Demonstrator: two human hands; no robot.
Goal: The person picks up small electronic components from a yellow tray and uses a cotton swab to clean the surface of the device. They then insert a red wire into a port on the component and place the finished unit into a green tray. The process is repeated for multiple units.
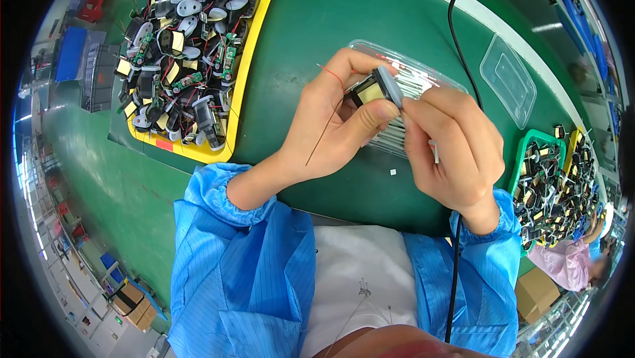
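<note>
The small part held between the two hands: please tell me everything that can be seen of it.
The small part is a little black block with a pale yellow face and a grey rounded cap on its right end; it looks like plastic. It is held above the green table, in front of a clear plastic tray. The left hand pinches it between thumb and fingers, and the right hand touches the grey cap with its fingertips. Thin red and dark wires hang from it across the left palm.

green work table – green floor, blue crates, cardboard boxes beyond
</note>
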